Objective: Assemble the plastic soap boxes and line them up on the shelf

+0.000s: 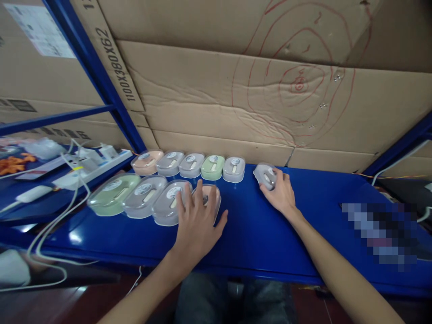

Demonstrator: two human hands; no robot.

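Observation:
My left hand [199, 216] is spread over a pink lidded box [216, 194] at the right end of the front row, with its fingertips on or just above the lid. Beside it in that row stand a grey box [165, 209], another grey box [140, 202] and a green box [108, 200]. My right hand [281, 191] is closed around a small grey lidded box [264, 174], which looks tilted, to the right of the back row. That row holds a pink box [146, 165], several grey boxes [233, 169] and a green box [212, 168]. All have clear covers and round labels.
The boxes stand on a blue shelf [256, 234] backed by a cardboard wall [202, 81] with red rings drawn on it. A power strip [91, 168] and white cables [60, 216] lie at the left. A blurred-out item [381, 231] is on the right.

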